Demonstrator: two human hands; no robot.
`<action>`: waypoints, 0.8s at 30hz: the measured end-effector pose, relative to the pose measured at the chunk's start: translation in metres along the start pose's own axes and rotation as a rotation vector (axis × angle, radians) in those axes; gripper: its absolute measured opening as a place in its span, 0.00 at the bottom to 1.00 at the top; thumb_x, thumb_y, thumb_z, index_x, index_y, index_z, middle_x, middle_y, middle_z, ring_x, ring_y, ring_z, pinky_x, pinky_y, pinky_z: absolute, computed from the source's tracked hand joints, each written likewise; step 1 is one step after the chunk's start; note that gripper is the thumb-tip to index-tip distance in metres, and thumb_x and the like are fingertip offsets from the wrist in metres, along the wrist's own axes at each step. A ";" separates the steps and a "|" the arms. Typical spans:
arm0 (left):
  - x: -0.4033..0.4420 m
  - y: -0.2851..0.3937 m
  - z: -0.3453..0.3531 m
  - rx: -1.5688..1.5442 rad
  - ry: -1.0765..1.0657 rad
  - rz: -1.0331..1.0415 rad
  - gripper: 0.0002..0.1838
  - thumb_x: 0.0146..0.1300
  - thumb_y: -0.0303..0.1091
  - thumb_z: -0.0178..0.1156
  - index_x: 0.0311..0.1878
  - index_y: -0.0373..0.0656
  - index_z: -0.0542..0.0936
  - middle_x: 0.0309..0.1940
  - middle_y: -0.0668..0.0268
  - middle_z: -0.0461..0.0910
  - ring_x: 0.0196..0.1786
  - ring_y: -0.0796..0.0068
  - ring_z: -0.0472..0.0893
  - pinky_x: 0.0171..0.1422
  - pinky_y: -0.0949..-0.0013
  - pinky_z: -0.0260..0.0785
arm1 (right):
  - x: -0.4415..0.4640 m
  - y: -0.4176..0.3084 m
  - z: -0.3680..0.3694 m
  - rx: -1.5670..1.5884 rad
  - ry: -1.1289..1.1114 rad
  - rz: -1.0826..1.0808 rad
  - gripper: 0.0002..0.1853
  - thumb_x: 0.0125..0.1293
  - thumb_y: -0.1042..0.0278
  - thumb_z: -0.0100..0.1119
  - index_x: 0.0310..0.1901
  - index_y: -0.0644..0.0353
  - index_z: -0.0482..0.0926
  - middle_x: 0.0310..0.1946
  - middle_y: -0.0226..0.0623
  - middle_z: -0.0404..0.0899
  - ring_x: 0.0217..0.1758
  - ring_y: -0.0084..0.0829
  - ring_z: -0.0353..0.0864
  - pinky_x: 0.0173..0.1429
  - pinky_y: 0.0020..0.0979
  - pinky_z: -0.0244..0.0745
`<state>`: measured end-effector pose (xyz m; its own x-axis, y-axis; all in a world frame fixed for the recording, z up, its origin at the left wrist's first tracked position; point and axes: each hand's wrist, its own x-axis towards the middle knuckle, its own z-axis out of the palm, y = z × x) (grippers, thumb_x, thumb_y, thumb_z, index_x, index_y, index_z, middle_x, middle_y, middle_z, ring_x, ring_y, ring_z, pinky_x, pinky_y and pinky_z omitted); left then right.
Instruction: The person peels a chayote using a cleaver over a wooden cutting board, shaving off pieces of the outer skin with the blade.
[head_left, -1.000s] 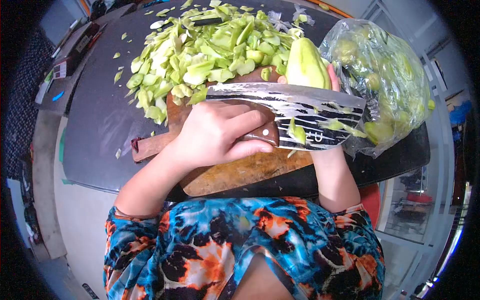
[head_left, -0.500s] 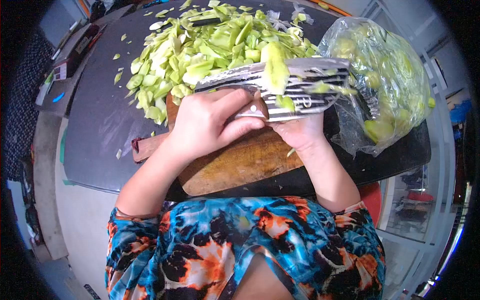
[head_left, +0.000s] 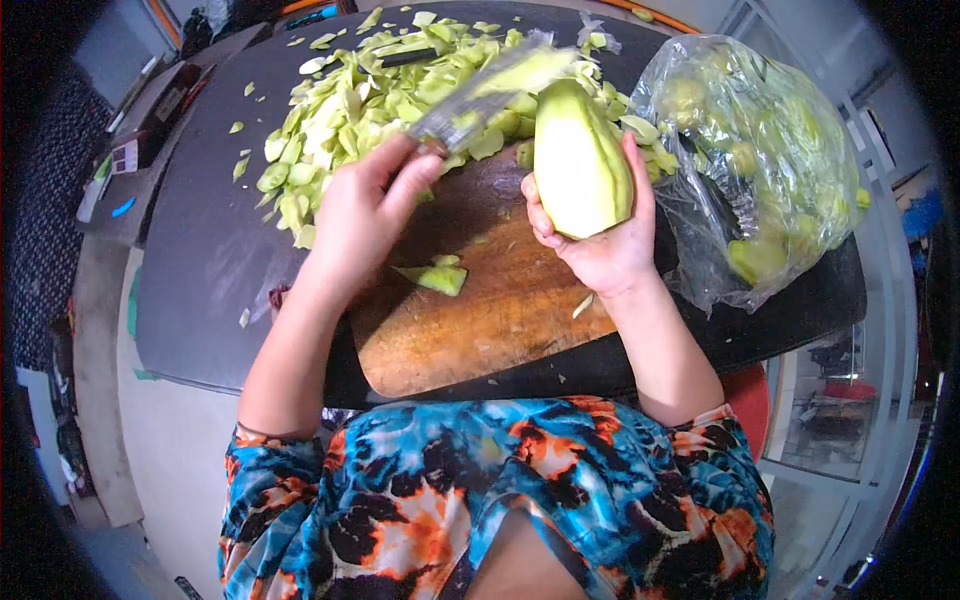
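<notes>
My left hand (head_left: 365,205) is closed on the handle of a broad knife, whose motion-blurred blade (head_left: 470,110) slants up and right over the pile. A pale green slice (head_left: 535,72) shows at the blade's far end. My right hand (head_left: 615,250), palm up, holds a partly cut green vegetable (head_left: 580,165) upright, fingers wrapped round its lower part. Beneath both hands lies a wooden cutting board (head_left: 470,325) with a few green scraps (head_left: 440,277) on it.
A large heap of green slices (head_left: 330,140) covers the table's far side. At the right, a clear plastic bag (head_left: 790,170) holds more green pieces. Small scraps dot the dark table (head_left: 200,290). A red round surface (head_left: 745,400) shows below the table's right edge.
My left hand and the knife have swung left and up, off the vegetable. My right hand now holds the vegetable in full view. A scrap now shows on the board.
</notes>
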<state>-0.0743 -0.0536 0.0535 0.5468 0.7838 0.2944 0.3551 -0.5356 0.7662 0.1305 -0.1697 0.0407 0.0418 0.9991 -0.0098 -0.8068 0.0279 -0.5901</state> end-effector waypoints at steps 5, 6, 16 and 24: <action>-0.014 0.023 0.002 0.034 -0.196 0.283 0.15 0.62 0.47 0.63 0.40 0.44 0.80 0.25 0.58 0.79 0.29 0.59 0.81 0.34 0.63 0.72 | -0.004 0.007 -0.016 0.122 0.108 -0.039 0.34 0.66 0.30 0.38 0.56 0.52 0.73 0.49 0.38 0.79 0.46 0.38 0.79 0.38 0.38 0.74; -0.016 0.026 0.002 0.013 -0.237 0.309 0.15 0.62 0.47 0.63 0.40 0.45 0.80 0.25 0.59 0.79 0.29 0.60 0.82 0.34 0.64 0.72 | -0.005 0.008 -0.016 0.165 0.170 -0.041 0.34 0.66 0.31 0.39 0.58 0.51 0.72 0.52 0.37 0.78 0.50 0.38 0.78 0.40 0.40 0.75; -0.012 0.019 -0.003 -0.845 -0.218 -0.264 0.22 0.72 0.54 0.49 0.37 0.42 0.75 0.24 0.72 0.73 0.24 0.84 0.69 0.25 0.78 0.58 | 0.005 0.005 -0.002 -0.095 0.131 -0.041 0.30 0.68 0.36 0.42 0.54 0.55 0.74 0.41 0.38 0.81 0.36 0.41 0.81 0.31 0.33 0.73; -0.015 0.016 -0.002 -0.040 -0.128 0.286 0.13 0.61 0.42 0.65 0.40 0.43 0.82 0.28 0.61 0.81 0.30 0.68 0.81 0.37 0.68 0.73 | 0.005 0.001 -0.021 0.159 0.089 -0.075 0.29 0.70 0.41 0.39 0.60 0.55 0.70 0.52 0.40 0.78 0.56 0.41 0.76 0.55 0.45 0.73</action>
<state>-0.0784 -0.0730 0.0623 0.7123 0.5559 0.4284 0.1444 -0.7134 0.6857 0.1424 -0.1659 0.0237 0.1513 0.9874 -0.0464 -0.8823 0.1137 -0.4567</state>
